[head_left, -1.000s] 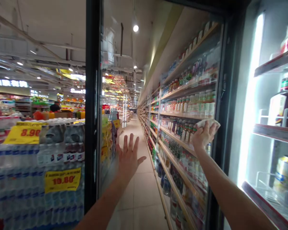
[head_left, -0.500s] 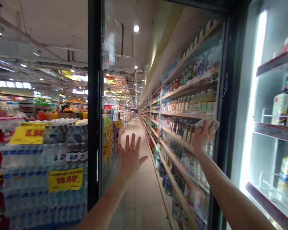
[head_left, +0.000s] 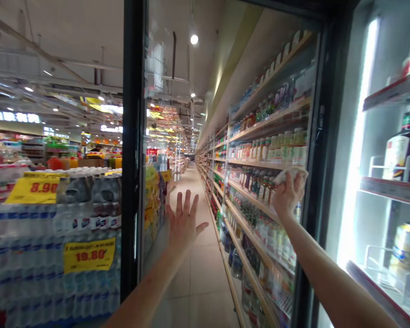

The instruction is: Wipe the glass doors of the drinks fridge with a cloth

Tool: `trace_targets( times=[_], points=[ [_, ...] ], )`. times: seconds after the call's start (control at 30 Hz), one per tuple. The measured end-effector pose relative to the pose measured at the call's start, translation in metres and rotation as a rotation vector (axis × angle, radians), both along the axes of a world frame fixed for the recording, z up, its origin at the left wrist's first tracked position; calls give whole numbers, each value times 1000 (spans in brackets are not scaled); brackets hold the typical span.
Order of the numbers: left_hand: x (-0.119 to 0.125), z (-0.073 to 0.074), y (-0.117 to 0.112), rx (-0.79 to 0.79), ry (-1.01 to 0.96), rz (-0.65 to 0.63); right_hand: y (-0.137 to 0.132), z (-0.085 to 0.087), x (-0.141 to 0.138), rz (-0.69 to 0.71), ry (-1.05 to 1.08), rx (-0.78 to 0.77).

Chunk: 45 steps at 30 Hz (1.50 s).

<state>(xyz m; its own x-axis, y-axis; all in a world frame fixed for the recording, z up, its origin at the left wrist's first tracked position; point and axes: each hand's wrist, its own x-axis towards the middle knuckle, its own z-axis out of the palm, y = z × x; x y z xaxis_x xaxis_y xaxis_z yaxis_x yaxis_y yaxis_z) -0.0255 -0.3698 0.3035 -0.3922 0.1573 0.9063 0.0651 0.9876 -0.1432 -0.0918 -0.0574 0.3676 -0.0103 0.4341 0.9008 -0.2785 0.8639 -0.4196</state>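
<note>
A glass door (head_left: 198,136) in a black frame stands swung out in front of me. My left hand (head_left: 183,223) lies against the glass with its fingers spread and nothing in it. Near the hinge-side frame, my right hand (head_left: 287,196) presses a whitish cloth (head_left: 296,175) to the pane, its fingers bent over the cloth. Through the glass, or mirrored in it, show shelves of bottles (head_left: 266,148) and a long aisle floor (head_left: 191,205).
To the right is the lit cooler interior with shelves (head_left: 389,189), a dark bottle (head_left: 401,152) and a can (head_left: 405,248). Left of the door frame (head_left: 131,136) stand stacked packs of water bottles (head_left: 30,255) with yellow price signs (head_left: 89,255).
My right hand and the cloth have shifted slightly left on the glass. My left hand stays spread on the pane. The view has turned a little.
</note>
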Motion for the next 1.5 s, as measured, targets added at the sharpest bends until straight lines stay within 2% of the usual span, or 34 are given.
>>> trace_targets(
  times=[0.03, 0.07, 0.1, 0.17, 0.27, 0.33, 0.37, 0.4, 0.43, 0.53, 0.6, 0.63, 0.67, 0.7, 0.77, 0.83, 0.9, 0.93, 0.97, 1.03, 1.1, 1.13, 1.2, 1.27, 1.3, 1.4, 1.47, 1.5],
  points=[
    [0, 0, 0, -6, 7, 6, 7, 8, -3, -12, 11, -137],
    [-1, 0, 0, -11, 11, 12, 7, 15, -5, -15, 23, -195],
    [-1, -1, 0, -13, 13, 16, -1, 19, -5, -10, 32, -169],
    [-3, -1, -1, -13, 11, 15, -36, 21, 0, 18, 37, 90],
    [-4, 0, -2, -9, 10, 5, -98, 7, 12, 98, 18, 692],
    [-4, 0, -3, -9, 15, 7, -114, -5, 18, 144, 10, 996],
    [-3, 0, -3, -11, 16, 10, -112, -9, 18, 145, 14, 1046],
    [-2, 1, -3, -13, 17, 12, -102, -9, 17, 130, 16, 1017],
    [-1, 1, -2, -14, 14, 14, -87, -6, 14, 105, 18, 921],
    [1, 2, -1, -9, 0, 14, -38, 19, 3, 29, 17, 381],
    [2, 3, 0, -3, -5, 11, -27, 39, -3, 14, 43, 73],
    [3, 3, 1, 0, -7, 9, -31, 46, -3, 16, 60, 10],
    [3, 3, 1, 3, -8, 5, -41, 49, -2, 26, 71, 24],
    [3, 3, 1, 6, -7, 0, -57, 48, 0, 41, 74, 108],
    [3, 2, 1, 10, -5, -8, -94, 36, 8, 73, 70, 400],
    [2, 2, 0, 11, -1, -13, -124, 17, 15, 104, 67, 728],
    [2, 1, 0, 11, 2, -15, -130, 1, 19, 123, 64, 959],
    [2, 1, -1, 9, 2, -15, -122, -3, 19, 125, 54, 987],
    [2, 0, -1, 6, 0, -15, -108, -3, 18, 119, 39, 925],
    [1, -1, 0, -2, -7, -13, -67, 6, 11, 82, 20, 598],
    [1, -2, 0, -5, -10, -8, -25, 23, 3, 31, 36, 227],
    [2, -2, 1, -4, -8, -4, -9, 32, -1, 9, 56, 99],
    [2, -2, 1, -3, 0, 2, 2, 46, -5, -16, 89, 12],
    [1, -1, 1, -7, 4, 5, -15, 51, -5, -11, 86, 62],
    [0, 0, 0, -12, 4, 5, -32, 50, -3, 2, 74, 138],
    [-2, -1, -1, -16, 6, 4, -84, 39, 4, 59, 37, 555],
    [-2, -3, -2, -15, 9, 0, -98, 32, 7, 81, 22, 815],
    [-1, -3, -2, -10, 10, -1, -96, 31, 8, 77, 23, 865]
  ],
)
